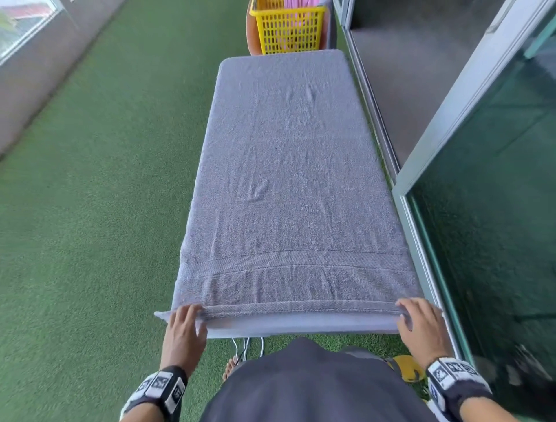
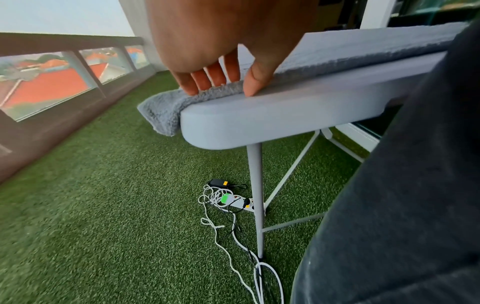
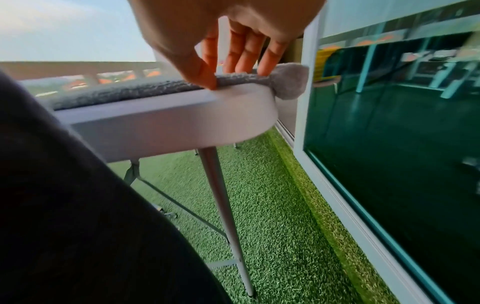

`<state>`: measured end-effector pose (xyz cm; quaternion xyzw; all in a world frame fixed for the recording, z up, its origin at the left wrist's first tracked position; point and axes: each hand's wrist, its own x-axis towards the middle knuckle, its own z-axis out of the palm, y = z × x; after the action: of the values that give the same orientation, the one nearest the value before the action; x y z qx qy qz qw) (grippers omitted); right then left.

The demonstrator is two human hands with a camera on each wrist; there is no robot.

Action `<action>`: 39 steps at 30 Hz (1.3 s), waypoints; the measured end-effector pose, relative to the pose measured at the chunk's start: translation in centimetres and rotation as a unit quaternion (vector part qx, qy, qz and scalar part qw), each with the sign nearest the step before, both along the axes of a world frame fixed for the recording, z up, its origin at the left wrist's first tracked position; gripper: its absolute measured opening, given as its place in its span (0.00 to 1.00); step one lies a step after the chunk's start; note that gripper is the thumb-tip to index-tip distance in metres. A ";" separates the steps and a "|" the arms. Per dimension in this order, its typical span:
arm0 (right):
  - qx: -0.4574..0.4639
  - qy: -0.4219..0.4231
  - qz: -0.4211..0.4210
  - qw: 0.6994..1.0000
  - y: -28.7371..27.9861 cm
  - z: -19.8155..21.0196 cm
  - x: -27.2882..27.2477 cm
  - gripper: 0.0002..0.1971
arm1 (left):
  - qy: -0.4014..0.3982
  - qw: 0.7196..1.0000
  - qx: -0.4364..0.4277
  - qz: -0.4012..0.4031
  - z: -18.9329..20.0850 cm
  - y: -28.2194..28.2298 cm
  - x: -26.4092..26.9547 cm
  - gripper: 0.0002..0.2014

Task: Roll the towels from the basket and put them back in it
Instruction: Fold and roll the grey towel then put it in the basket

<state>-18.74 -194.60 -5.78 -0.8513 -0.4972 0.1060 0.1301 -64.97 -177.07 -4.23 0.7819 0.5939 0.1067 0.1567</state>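
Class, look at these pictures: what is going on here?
A person stands at the near end of a table with a grey towel spread flat along it. The left hand and right hand each pinch a near corner; rolling has not begun. A yellow basket holding pink cloth stands beyond the far end.

The flat terry-cloth towel [image 1: 288, 186] is grey, with a plainer woven band of the same grey near its close end. The folding plastic table [image 2: 272, 121] beneath it is pale grey. The slotted plastic laundry basket [image 1: 287, 28] is bright yellow and holds pink cloth [image 1: 301, 3]. The artificial turf floor [image 1: 105, 195] is green. The wrist bands [image 1: 161, 388] are black with black-and-white square markers.
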 end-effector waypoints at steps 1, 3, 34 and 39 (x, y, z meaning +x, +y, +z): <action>0.000 0.000 -0.019 1.000 0.1 0.2 0.2 0.16 | -0.003 1.000 0.000 0.014 0.2 0.2 0.0 0.18; -0.009 0.002 -0.040 0.999 0.7 1.0 0.7 0.15 | -0.007 1.000 0.014 0.025 0.5 0.8 0.2 0.15; 0.036 0.001 0.043 0.998 1.0 -0.1 0.0 0.23 | 0.014 0.998 0.062 -0.020 -1.0 1.3 -0.1 0.16; 0.036 0.024 0.011 0.999 2.4 0.9 0.6 0.16 | 0.009 0.997 0.067 -0.040 -0.8 2.5 -0.3 0.11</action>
<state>-18.13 -192.19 -4.86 -0.8380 -0.5064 0.1095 0.1711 -65.27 -174.59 -5.00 0.8146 0.5552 0.1328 0.1024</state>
